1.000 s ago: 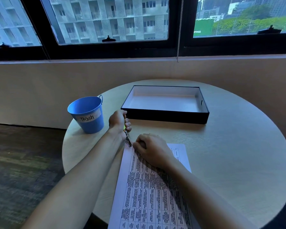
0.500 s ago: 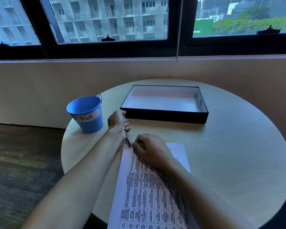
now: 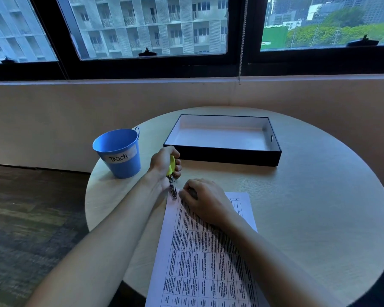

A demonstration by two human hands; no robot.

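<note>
Barely anything moves: the left grip (image 3: 164,165) still squeezes the staple remover (image 3: 173,189) at the papers' (image 3: 204,258) corner, the curled right grip (image 3: 205,200) pressing them down, so the staple seems not yet out.

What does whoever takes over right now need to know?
Left hand grips the staple remover, its metal tip at the top-left corner of the printed sheets.
Right hand, fingers curled, presses that corner onto the table.
The staple is too small to see, so removal is unconfirmed.
Likely left: pull it, drop it in the Trash bucket, then sheets perhaps into the black tray.
</note>
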